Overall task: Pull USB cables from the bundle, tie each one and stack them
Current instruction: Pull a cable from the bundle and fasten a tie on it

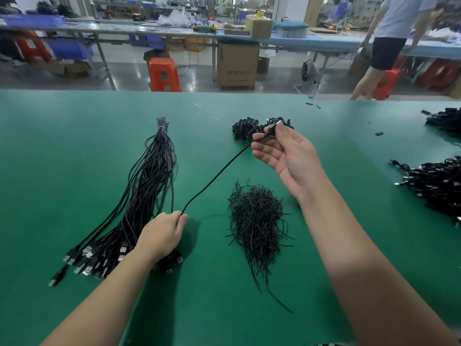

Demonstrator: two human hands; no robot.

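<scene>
Table [74, 151]: a green work surface that fills the lower part of the view and carries every cable heap.
Bundle [147, 186]: the largest heap of black USB cables, lying left of centre; it is bound together at its far tip and fans out toward the near left, where the silver plugs lie spread on the table, just beside and partly under the left wrist.
Tied-cable heaps [441, 186]: coiled black cables with silver plugs, massed at the right edge of the table, well apart from both hands.
Ties [257, 221]: a loose tangle of short black wire strips, near the middle of the table, between the two forearms and touching neither.
Stack [247, 128]: a small mound of coiled cables at the far middle, just behind the right hand's fingertips.
Left hand [162, 233]: fingers curled together, pinching the pulled cable at its lower end, right beside the bundle's near side.
Right hand [287, 153]: raised above the table, palm turned up; thumb and forefinger pinch the plug end, the other fingers loosely spread.
Pulled cable [214, 178]: a single black cable stretched in a slack diagonal from the left hand up to the right hand, clear of the table.
</scene>
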